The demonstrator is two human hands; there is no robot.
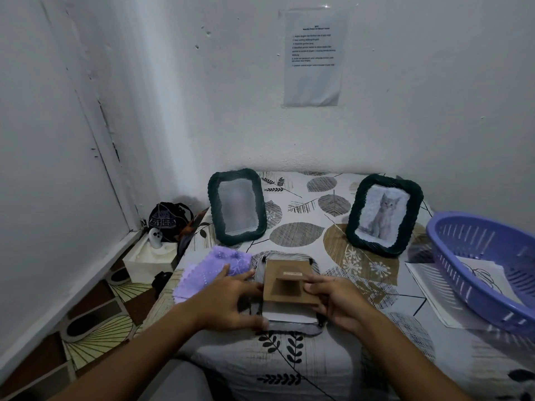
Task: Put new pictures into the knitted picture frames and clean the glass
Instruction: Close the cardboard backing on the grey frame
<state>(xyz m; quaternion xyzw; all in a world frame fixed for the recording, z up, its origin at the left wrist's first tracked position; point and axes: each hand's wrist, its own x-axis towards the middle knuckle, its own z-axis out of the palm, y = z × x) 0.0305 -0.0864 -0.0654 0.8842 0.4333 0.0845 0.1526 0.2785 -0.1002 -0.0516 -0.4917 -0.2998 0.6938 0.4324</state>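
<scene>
Brown cardboard backing (288, 282) faces up on a frame lying face down at the near middle of the leaf-patterned cloth (289, 357), with a white sheet edge (289, 316) showing under its near side. Both hands are on it: the left hand (228, 299) curls around its left edge, thumb at the near corner, and the right hand (335, 299) pinches its right edge with bent fingers. Just left of the left hand lies a purple cleaning cloth (208, 270), partly under the fingers. To the right, a purple plastic basket (486, 267) sits on a printed paper sheet (428, 293) and holds another sheet inside. Farther back, two dark knitted frames stand upright and well apart: the left frame (236, 206) shows a blurred grey pane, the right frame (383, 215) shows a grey kitten picture. Behind them, a printed notice (314, 56) is stuck to the white wall.
</scene>
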